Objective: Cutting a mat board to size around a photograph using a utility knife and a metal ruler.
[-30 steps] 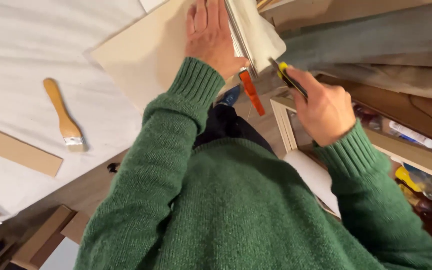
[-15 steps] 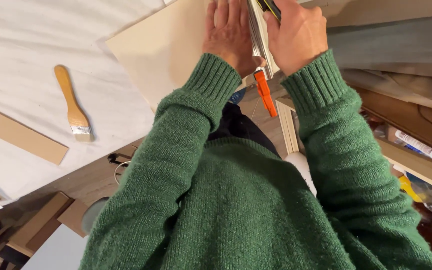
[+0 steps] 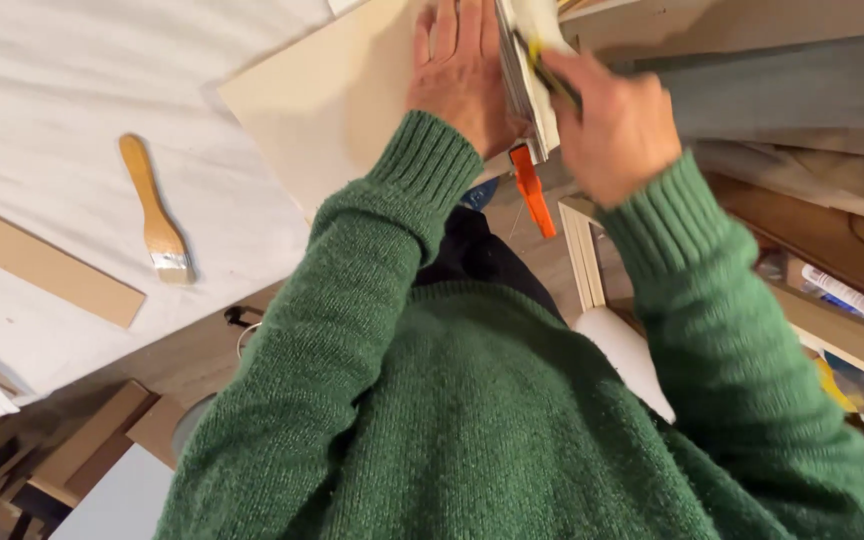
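Since the earlier frame the right hand (image 3: 617,125) has slid down the edge of the board (image 3: 322,110), from the top of the view toward its near corner. It is clenched around a yellow-and-black knife (image 3: 550,75), drawn along a metal ruler (image 3: 524,70). The left hand (image 3: 462,75) lies flat, fingers spread, pressing the board just beside the ruler at nine o'clock of the knife. The board rests on a white sheet (image 3: 52,90). An orange clamp (image 3: 532,190) hangs at six o'clock of the ruler. A wooden-handled brush (image 3: 155,212) lies well apart at eight o'clock, a wooden strip (image 3: 42,262) beyond it.
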